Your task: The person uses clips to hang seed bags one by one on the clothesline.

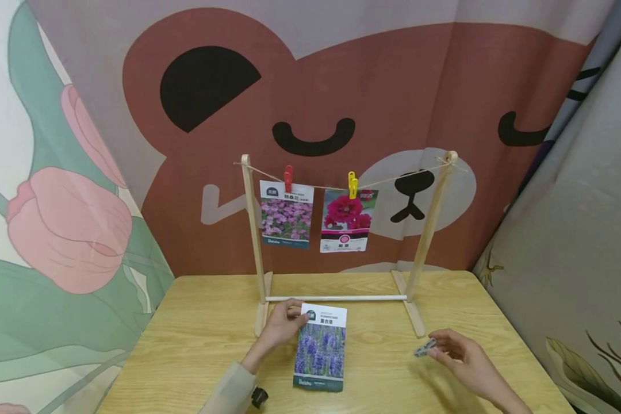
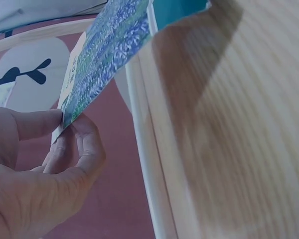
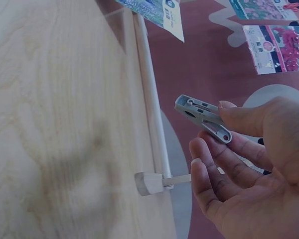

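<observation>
My left hand (image 1: 281,326) pinches the upper left edge of a lavender seed packet (image 1: 319,351), a white-topped one with purple flowers. In the left wrist view the thumb and fingers grip one corner of that packet (image 2: 107,55). On the right, my right hand (image 1: 463,359) holds a grey clothespin (image 1: 425,347) between thumb and fingertips, over the table. The right wrist view shows this clothespin (image 3: 203,118) with its spring side outward. Packet and clothespin are apart.
A wooden stand (image 1: 336,298) carries a string between two posts. A red clothespin (image 1: 288,179) holds a pink-flower packet (image 1: 287,218) there; a yellow clothespin (image 1: 352,185) holds a magenta-flower packet (image 1: 345,221). Behind the table (image 1: 196,322) hangs a bear-print curtain (image 1: 212,161).
</observation>
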Demonstrator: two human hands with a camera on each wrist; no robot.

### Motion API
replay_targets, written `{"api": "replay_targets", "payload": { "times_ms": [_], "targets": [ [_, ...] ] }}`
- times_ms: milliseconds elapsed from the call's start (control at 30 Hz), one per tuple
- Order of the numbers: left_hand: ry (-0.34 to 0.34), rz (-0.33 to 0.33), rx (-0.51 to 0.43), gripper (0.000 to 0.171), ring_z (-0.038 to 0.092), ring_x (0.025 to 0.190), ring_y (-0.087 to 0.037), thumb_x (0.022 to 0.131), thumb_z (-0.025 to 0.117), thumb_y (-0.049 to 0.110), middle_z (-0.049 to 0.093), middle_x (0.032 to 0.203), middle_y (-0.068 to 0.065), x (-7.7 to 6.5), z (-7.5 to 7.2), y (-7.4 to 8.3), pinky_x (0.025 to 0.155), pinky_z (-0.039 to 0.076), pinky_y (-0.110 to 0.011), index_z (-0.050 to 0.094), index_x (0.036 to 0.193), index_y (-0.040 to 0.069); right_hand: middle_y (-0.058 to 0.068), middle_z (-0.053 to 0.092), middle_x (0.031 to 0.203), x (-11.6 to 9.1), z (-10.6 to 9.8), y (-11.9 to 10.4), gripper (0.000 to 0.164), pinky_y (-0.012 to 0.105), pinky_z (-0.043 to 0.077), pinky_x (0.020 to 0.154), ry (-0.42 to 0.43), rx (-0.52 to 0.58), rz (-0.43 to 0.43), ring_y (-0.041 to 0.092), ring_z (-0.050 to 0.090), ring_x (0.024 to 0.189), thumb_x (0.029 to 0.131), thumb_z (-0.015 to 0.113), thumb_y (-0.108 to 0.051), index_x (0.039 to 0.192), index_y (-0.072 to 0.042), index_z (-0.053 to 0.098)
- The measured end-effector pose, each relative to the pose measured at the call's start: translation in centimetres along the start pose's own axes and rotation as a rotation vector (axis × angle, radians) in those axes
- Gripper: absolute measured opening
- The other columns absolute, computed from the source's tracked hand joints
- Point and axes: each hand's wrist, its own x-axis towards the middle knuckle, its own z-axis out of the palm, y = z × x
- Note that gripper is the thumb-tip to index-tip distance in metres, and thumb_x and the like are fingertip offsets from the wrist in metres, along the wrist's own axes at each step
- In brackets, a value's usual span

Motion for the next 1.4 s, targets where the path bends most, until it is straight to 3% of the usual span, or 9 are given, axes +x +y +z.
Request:
{"api": "replay_targets", "payload": {
  "times_ms": [167, 467, 533, 567, 700, 767, 800, 1100, 1400],
  "targets": [
    [0.008, 0.036, -0.004, 0.036, 0.076, 0.103, -0.033, 0.101, 0.074, 0.014, 0.079, 0.115, -0.02, -0.1, 0.1, 0.6, 0.088, 0.062, -0.044, 0.065, 0.13, -0.006, 0.007, 0.077, 0.107, 0.2, -0.3, -0.5, 0.036, 0.025, 0.059, 0.076, 0.035, 0.01, -0.01, 0.002, 0.07, 0.09, 0.101, 0.074, -0.014, 0.131, 0.004, 0.066],
    [-0.022, 0.11, -0.022, 0.045, 0.073, 0.112, -0.04, 0.104, 0.071, 0.013, 0.076, 0.119, -0.023, -0.5, 0.1, 2.2, 0.097, 0.06, -0.053, 0.059, 0.139, -0.012, 0.005, 0.077, 0.106, 0.7, -1.3, -1.1, 0.032, 0.025, 0.058, 0.074, 0.047, -0.014, -0.061, 0.005, 0.071, 0.089, 0.103, 0.072, -0.014, 0.131, 0.001, 0.067],
    [-0.033, 0.119, -0.021, 0.036, 0.073, 0.097, -0.03, 0.104, 0.07, 0.013, 0.074, 0.093, -0.014, -0.4, 0.2, 2.6, 0.091, 0.06, -0.045, 0.063, 0.131, -0.01, 0.003, 0.077, 0.106, 0.8, -1.5, -1.3, 0.03, 0.025, 0.058, 0.074, 0.053, -0.031, -0.086, 0.003, 0.07, 0.089, 0.103, 0.072, -0.014, 0.13, 0.0, 0.068],
    [-0.033, 0.123, -0.015, 0.034, 0.072, 0.097, -0.03, 0.105, 0.07, 0.013, 0.071, 0.088, -0.011, -0.4, 0.3, 2.8, 0.091, 0.06, -0.045, 0.064, 0.13, -0.008, 0.002, 0.077, 0.105, 0.9, -1.6, -1.5, 0.03, 0.025, 0.058, 0.074, 0.055, -0.035, -0.093, 0.003, 0.07, 0.089, 0.103, 0.072, -0.014, 0.129, -0.001, 0.069],
    [-0.024, 0.131, -0.024, 0.029, 0.074, 0.099, -0.03, 0.107, 0.067, 0.015, 0.07, 0.089, -0.01, -0.3, 0.5, 3.5, 0.089, 0.06, -0.041, 0.065, 0.127, -0.005, 0.002, 0.077, 0.105, 1.1, -2.0, -2.1, 0.029, 0.025, 0.059, 0.074, 0.073, -0.059, -0.124, 0.001, 0.069, 0.09, 0.102, 0.073, -0.014, 0.128, -0.002, 0.069],
    [-0.013, 0.137, -0.032, 0.033, 0.074, 0.113, -0.039, 0.107, 0.066, 0.015, 0.076, 0.112, -0.019, -0.2, 0.6, 3.9, 0.096, 0.061, -0.047, 0.064, 0.132, -0.007, 0.003, 0.077, 0.106, 1.2, -2.3, -2.4, 0.029, 0.025, 0.059, 0.074, 0.085, -0.059, -0.123, 0.001, 0.07, 0.09, 0.102, 0.073, -0.013, 0.129, -0.002, 0.069],
    [-0.011, 0.143, -0.038, 0.033, 0.074, 0.112, -0.039, 0.107, 0.066, 0.015, 0.076, 0.117, -0.021, -0.1, 0.7, 4.2, 0.094, 0.061, -0.046, 0.064, 0.131, -0.007, 0.003, 0.076, 0.107, 1.2, -2.4, -2.5, 0.03, 0.025, 0.059, 0.075, 0.09, -0.064, -0.123, 0.001, 0.069, 0.091, 0.102, 0.073, -0.013, 0.13, -0.002, 0.069],
    [-0.024, 0.161, -0.032, 0.033, 0.073, 0.115, -0.041, 0.108, 0.064, 0.015, 0.074, 0.125, -0.026, 0.0, 1.0, 6.7, 0.1, 0.059, -0.05, 0.064, 0.133, -0.006, 0.004, 0.076, 0.109, 1.5, -3.7, -3.5, 0.033, 0.025, 0.058, 0.075, 0.141, -0.107, -0.172, -0.001, 0.067, 0.093, 0.103, 0.072, -0.012, 0.134, -0.004, 0.067],
    [0.0, 0.179, -0.016, 0.031, 0.075, 0.109, -0.033, 0.109, 0.063, 0.02, 0.078, 0.12, -0.018, 0.7, 1.3, 8.0, 0.1, 0.059, -0.051, 0.067, 0.132, -0.001, 0.007, 0.075, 0.11, 2.1, -4.5, -4.6, 0.034, 0.023, 0.057, 0.077, 0.179, -0.104, -0.231, -0.002, 0.067, 0.095, 0.103, 0.071, -0.008, 0.135, -0.001, 0.066]
  ]
}}
